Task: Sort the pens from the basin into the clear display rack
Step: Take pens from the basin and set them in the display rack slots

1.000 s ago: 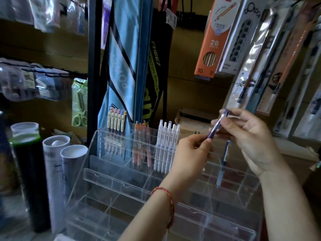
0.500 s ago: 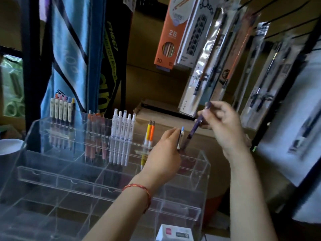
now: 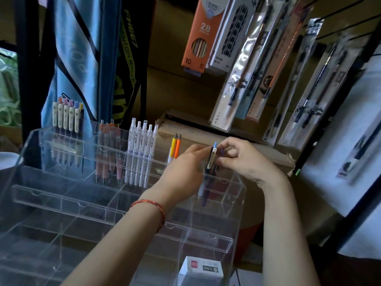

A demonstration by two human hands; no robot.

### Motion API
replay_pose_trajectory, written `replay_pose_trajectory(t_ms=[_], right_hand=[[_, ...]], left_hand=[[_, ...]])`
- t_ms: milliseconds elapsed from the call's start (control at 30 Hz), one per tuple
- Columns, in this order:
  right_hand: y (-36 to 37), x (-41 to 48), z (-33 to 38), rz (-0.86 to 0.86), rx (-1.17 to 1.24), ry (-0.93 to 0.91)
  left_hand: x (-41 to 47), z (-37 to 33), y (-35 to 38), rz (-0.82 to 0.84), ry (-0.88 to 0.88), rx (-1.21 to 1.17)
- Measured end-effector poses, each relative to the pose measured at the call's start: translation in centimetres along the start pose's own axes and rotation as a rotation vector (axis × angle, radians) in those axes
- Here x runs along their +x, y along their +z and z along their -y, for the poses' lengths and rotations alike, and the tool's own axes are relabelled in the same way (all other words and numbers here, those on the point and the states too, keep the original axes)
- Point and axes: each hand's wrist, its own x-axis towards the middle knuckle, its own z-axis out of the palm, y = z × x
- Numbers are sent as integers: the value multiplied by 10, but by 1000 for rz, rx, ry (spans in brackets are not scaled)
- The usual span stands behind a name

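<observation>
One white pen [image 3: 214, 157] stands top-right in the rack [image 3: 61, 205], pinched by the left hand [image 3: 183, 172]. Right hand [image 3: 245, 162] pinches a purple pen [image 3: 205, 198] just beside it.

You have an orange box [image 3: 199, 34] hanging at top centre that reads "2B" in large pale figures, with "10" at its lower left corner; its smaller print is too fine to read. The black bag [image 3: 128, 58] hanging behind the rack shows what looks like "FH667" and, further down the same line, the part-word "INTON RACKE". The white pens [image 3: 142, 149] in the rear row carry dark lettering, of which only "ATER" repeats legibly; print on the small white box [image 3: 203, 269] is illegible.
</observation>
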Motion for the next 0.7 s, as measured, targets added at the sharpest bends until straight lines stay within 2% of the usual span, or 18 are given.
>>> replay_pose_trajectory(t_ms=[100, 267, 367, 467, 567, 633, 700], right_hand=[[2, 1, 2, 11, -23, -22], [5, 2, 10, -87, -74, -116], [7, 2, 11, -137, -2, -130], [0, 1, 17, -353, 98, -184], [-16, -2, 37, -719, 328, -385], [-19, -5, 60, -895, 591, -570], [-6, -2, 84, -896, 773, -695]], left_hand=[[0, 1, 1, 8, -4, 3], [0, 1, 1, 21, -8, 7], [0, 1, 2, 19, -7, 48], [1, 0, 3, 21, -26, 83], [-3, -3, 0, 5, -40, 36], [-10, -6, -12, -162, 30, -40], [-17, -5, -36, -561, 86, -130]])
